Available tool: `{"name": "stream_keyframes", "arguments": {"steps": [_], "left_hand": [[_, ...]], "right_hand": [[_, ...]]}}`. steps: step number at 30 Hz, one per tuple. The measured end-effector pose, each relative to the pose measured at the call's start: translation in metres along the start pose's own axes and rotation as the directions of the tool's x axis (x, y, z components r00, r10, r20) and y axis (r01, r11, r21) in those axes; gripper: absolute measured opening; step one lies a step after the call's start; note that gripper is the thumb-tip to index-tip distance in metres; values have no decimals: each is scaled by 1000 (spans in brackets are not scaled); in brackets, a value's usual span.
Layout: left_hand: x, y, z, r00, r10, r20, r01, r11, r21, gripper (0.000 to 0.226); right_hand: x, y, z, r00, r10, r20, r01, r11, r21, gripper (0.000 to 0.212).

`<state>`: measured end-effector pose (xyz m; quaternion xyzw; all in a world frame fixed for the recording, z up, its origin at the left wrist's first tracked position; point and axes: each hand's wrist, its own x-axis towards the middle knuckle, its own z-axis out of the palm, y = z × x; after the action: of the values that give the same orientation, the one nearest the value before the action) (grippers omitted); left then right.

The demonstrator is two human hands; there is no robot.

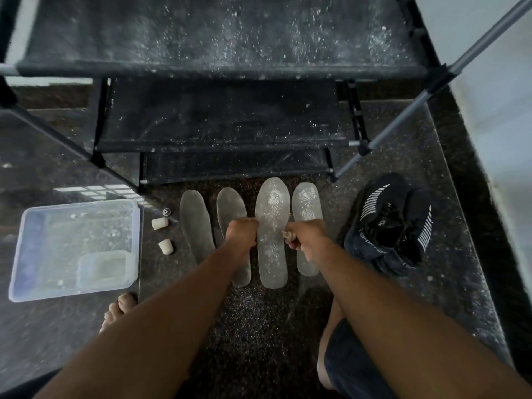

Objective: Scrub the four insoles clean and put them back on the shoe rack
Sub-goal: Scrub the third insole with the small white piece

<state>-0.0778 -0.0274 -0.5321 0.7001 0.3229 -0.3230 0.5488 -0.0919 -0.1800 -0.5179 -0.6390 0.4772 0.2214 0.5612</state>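
**Hands at the third insole, four insoles on the floor**

The left hand point(241, 232) is curled at the left edge of the third insole point(272, 234), fingers bent over its rim and gripping it. The right hand point(302, 236) is closed around a small pale scrubbing piece point(287, 234), held at the right edge of the same insole.

Four insoles lie side by side on the dark speckled floor point(250, 326), toes pointing to the shoe rack point(218, 116):
- First insole point(196, 226): grey, leftmost.
- Second insole point(231, 205): grey, partly covered by the left forearm.
- Third insole: pale, dusted with white specks.
- Fourth insole point(306, 203): pale, speckled, rightmost, partly under the right hand.

The rack's dark fabric shelves carry white specks. Left of the insoles lie two pale cylindrical pieces point(159, 223) and a clear plastic tub point(17, 254) holding a smaller container point(108, 267). A black sneaker point(394, 223) lies to the right.
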Motion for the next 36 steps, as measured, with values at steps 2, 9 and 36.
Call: {"name": "stream_keyframes", "arguments": {"steps": [2, 9, 36], "left_hand": [[-20, 8, -11, 1000, 7, 13, -7, 999, -32, 34], [-95, 44, -31, 996, 68, 59, -61, 992, -113, 62], [-325, 88, -125, 832, 344, 436, -8, 792, -611, 82]], "right_hand": [[-17, -10, -5, 999, -12, 35, 13, 1000, -24, 8], [-88, -50, -21, 983, -108, 149, 121, 989, -79, 5], [-358, -120, -60, 876, -406, 260, 455, 874, -170, 10]]}}
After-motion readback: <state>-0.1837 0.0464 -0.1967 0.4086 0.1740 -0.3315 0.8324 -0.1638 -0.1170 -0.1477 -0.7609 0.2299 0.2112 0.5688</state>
